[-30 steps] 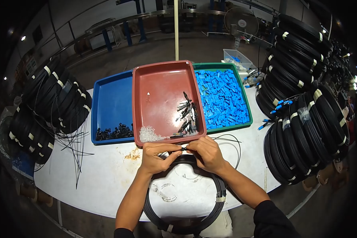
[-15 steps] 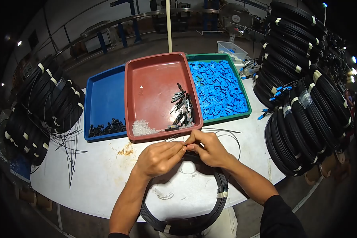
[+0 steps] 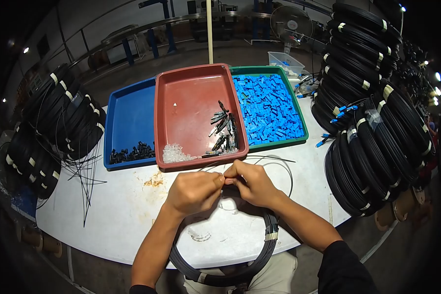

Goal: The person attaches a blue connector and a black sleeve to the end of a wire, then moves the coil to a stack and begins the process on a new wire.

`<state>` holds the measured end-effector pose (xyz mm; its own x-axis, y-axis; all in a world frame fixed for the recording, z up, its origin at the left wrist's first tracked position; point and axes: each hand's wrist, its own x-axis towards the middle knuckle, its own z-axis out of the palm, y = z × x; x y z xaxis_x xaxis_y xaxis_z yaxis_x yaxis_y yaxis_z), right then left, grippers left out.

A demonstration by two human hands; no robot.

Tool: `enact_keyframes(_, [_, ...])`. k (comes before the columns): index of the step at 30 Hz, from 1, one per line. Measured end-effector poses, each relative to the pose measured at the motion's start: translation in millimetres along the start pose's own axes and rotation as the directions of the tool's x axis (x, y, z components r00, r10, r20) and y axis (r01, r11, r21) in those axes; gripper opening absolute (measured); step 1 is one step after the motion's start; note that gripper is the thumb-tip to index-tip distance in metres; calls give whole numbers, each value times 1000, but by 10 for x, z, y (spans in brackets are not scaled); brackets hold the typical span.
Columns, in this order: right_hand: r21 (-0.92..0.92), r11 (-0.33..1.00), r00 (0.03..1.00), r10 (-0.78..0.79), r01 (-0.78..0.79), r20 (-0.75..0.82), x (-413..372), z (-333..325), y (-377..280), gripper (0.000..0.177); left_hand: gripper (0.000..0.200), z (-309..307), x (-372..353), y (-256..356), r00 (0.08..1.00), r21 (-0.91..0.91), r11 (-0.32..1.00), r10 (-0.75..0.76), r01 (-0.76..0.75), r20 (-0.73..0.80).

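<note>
My left hand (image 3: 193,192) and my right hand (image 3: 255,184) meet fingertip to fingertip just in front of the red tray. Both are closed in a pinch, and whatever small piece sits between the fingers is mostly hidden. Below them a coil of thin black cable (image 3: 183,262), bound with pale tape, lies partly on the table and overhangs its near edge. A loose black cable (image 3: 291,180) from it loops out to the right behind my right hand.
The red tray (image 3: 193,105) holds clear pieces (image 3: 176,154) and black connectors (image 3: 226,127). A blue tray (image 3: 130,115) has small black parts; a green tray (image 3: 304,125) has blue connectors (image 3: 267,108). Cable coils are stacked left (image 3: 63,117) and right (image 3: 377,157). A fan (image 3: 291,24) stands behind.
My left hand has rolled slightly, its fingers curling more and its wrist shifting. The pinch between both hands stays in nearly the same place. The whole view has shifted a little.
</note>
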<state>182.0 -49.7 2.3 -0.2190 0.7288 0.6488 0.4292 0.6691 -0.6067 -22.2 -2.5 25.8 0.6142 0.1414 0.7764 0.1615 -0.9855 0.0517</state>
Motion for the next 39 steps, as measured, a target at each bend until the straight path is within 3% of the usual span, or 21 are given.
enact_keyframes(1, [2,1000,1000,1,-1,4,8,-3,21,10,18,16,-28,15,1000,1,1000,-5,5,-1])
enact_keyframes(2, [-207,943,965,-259,261,35,42,-23,45,12,15,35,-65,26,902,-308,851,-426,425,70])
enact_keyframes(3, [-395,776,865,-489,492,115,69,-28,63,13,12,32,-78,32,643,-527,453,-720,719,259])
enact_keyframes(7, [-414,775,873,-474,477,117,96,-4,47,12,6,74,-93,44,687,-586,487,-706,648,172])
enact_keyframes(9, [-226,955,981,-176,191,85,72,40,30,11,18,13,-88,-65,987,-132,978,-153,159,56])
enact_keyframes(10, [-29,990,983,142,-139,114,56,48,23,11,16,45,-116,-93,998,-32,999,-36,37,50])
enact_keyframes(12, [55,983,980,167,-174,103,44,-3,9,10,15,54,-90,-77,995,64,994,84,-87,56])
enact_keyframes(15, [55,998,999,31,-33,23,48,-23,15,12,13,25,-44,-1,991,-138,982,-136,133,-12])
enact_keyframes(17, [-311,831,883,-465,461,64,98,-43,16,14,11,56,-97,42,713,-534,552,-686,640,145])
enact_keyframes(18, [-387,767,849,-522,511,86,93,-41,32,16,9,31,-65,35,604,-636,302,-726,710,329])
enact_keyframes(21, [-415,758,851,-519,504,84,112,-28,2,14,7,57,-69,46,581,-678,245,-748,693,323])
enact_keyframes(22, [-414,757,850,-520,505,85,109,-27,0,14,7,51,-68,21,819,-486,684,-560,543,127])
enact_keyframes(23, [-209,964,984,-144,163,106,89,-25,-5,12,8,39,-73,-16,968,-182,951,-248,249,29])
enact_keyframes(24, [-18,970,947,242,-244,209,72,-23,-6,11,14,69,-119,-88,998,-31,999,19,-17,66])
enact_keyframes(28, [229,902,929,336,-365,159,37,-24,48,8,17,50,-66,-77,998,3,998,64,-64,1])
enact_keyframes(29, [73,993,993,88,-95,84,43,-19,49,10,17,41,-75,-49,998,3,998,61,-61,3])
enact_keyframes(31, [-272,860,900,-431,432,66,65,-13,49,17,13,25,-107,8,841,-405,752,-533,520,90])
enact_keyframes(32, [-325,804,863,-496,497,93,77,-20,46,22,6,17,-85,31,651,-608,390,-701,691,291])
enact_keyframes(36, [-409,732,825,-556,545,106,75,-25,-7,21,9,-36,-47,2,568,-755,9,-665,655,485])
enact_keyframes(37, [-352,805,872,-485,477,71,70,-15,16,18,9,-13,-60,19,567,-756,9,-667,655,483])
enact_keyframes(39, [-228,920,946,-323,319,18,49,8,46,14,13,52,-74,58,891,-390,816,-453,427,27])
